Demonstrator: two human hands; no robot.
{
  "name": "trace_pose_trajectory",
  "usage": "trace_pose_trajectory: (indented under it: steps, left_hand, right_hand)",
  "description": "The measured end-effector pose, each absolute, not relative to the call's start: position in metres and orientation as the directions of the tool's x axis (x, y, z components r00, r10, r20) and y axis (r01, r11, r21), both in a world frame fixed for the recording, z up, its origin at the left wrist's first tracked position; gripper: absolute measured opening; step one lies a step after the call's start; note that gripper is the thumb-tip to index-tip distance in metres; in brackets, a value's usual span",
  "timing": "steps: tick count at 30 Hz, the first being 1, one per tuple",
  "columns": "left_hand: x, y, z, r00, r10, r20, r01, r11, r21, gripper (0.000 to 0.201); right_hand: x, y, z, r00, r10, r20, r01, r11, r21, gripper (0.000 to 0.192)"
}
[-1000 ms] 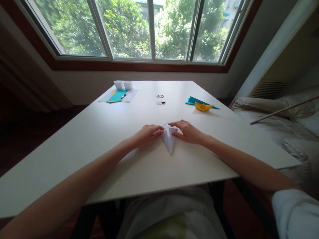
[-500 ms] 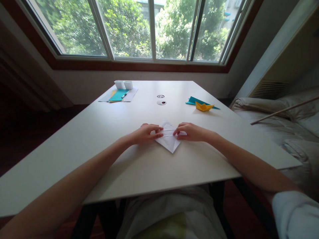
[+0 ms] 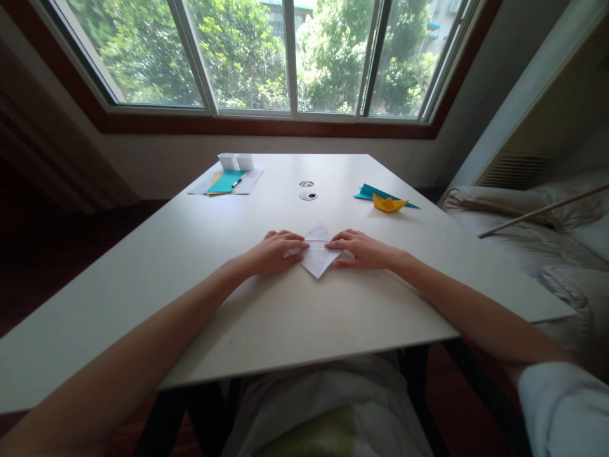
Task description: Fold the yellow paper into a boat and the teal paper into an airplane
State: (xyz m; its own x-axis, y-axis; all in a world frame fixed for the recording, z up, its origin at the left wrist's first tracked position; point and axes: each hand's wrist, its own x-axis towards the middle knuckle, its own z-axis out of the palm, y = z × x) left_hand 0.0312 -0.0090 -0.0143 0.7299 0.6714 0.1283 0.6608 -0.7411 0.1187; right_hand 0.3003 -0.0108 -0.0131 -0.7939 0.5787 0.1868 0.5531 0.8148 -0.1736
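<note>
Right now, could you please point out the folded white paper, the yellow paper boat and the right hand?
Folded white paper [image 3: 318, 258]: head view, on its visible middle.
Yellow paper boat [image 3: 389, 204]: head view, on its near side.
Right hand [image 3: 363, 250]: head view, on its back.

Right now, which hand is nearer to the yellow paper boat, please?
Right: the right hand is in front and slightly left of the yellow paper boat, the left hand much farther left.
</note>
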Motion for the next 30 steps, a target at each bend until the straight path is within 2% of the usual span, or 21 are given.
trace_pose_trajectory:
  steps: [6,16,21,30]
  left_hand:
    - [0.0326,-0.0151,-0.0096,0.731,0.669,0.131,0.662,-0.743,0.102,0.043]
    - [0.0318,-0.0152,-0.0078,0.751,0.655,0.086,0.649,-0.755,0.091,0.056]
    - [0.0315,-0.0152,-0.0083,0.754,0.651,0.093,0.644,-0.759,0.090,0.056]
    - [0.0328,-0.0162,-0.0066,0.770,0.630,0.102,0.627,-0.776,0.065,0.063]
  right_hand:
    - [0.2968,-0.0126,-0.0086,-0.790,0.575,0.212,0.557,0.818,-0.143,0.042]
    - [0.2976,-0.0126,-0.0059,-0.793,0.573,0.207,0.539,0.818,-0.199,0.037]
    - [0.2981,-0.0124,-0.0063,-0.787,0.575,0.221,0.533,0.816,-0.224,0.035]
    - [0.2959,-0.0135,-0.0065,-0.770,0.601,0.215,0.561,0.798,-0.221,0.036]
